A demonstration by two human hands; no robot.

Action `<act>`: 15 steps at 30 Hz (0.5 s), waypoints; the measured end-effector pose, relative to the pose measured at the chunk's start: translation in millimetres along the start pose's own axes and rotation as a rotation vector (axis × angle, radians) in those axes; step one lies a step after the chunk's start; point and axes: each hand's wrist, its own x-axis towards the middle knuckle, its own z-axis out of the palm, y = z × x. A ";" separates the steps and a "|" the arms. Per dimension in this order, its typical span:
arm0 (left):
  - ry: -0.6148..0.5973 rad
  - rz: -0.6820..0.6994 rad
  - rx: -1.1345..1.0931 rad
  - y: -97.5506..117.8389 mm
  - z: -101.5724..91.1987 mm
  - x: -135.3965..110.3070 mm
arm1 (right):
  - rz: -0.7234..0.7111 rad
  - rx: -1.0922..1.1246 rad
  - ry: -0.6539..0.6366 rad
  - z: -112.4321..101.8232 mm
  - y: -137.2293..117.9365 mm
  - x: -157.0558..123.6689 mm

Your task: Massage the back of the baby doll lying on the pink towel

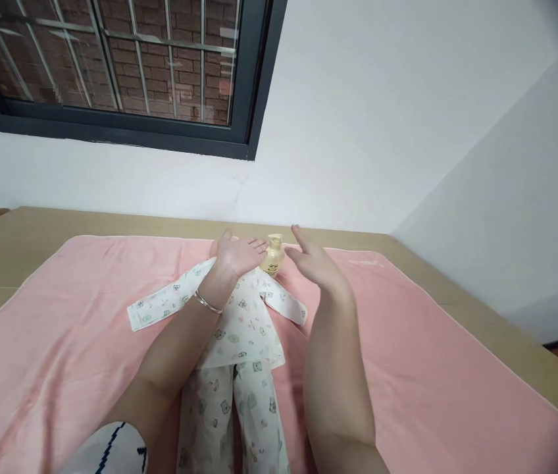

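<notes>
A pale yellow bottle (274, 255), dark-lettered, stands on the far side, long axis upright, pump up; left hand (241, 255) and right hand (314, 263) spread open, empty.

Patterned white top (245, 332) and trousers (259, 408) — spread flat; yellow pump bottle (273, 257) — upright beyond.

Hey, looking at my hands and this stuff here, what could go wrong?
Either the left hand or the right hand might knock over the pump bottle standing between them. If tipped, it could leak onto the patterned top just in front. The left arm's bracelet might also snag the top.
</notes>
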 end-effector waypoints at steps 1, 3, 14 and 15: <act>-0.010 -0.004 0.001 0.2 -1.0 1.5 | 0.005 -0.116 0.001 11.1 0.0 9.5; -0.029 -0.005 0.002 -0.3 -2.5 4.4 | -0.035 -0.257 -0.060 29.2 0.9 22.3; -0.066 0.120 0.134 4.3 6.9 -39.4 | -0.067 -0.293 0.008 52.0 8.6 22.2; -0.027 0.184 0.178 6.2 7.4 -49.8 | -0.097 -0.215 0.082 55.6 8.6 18.1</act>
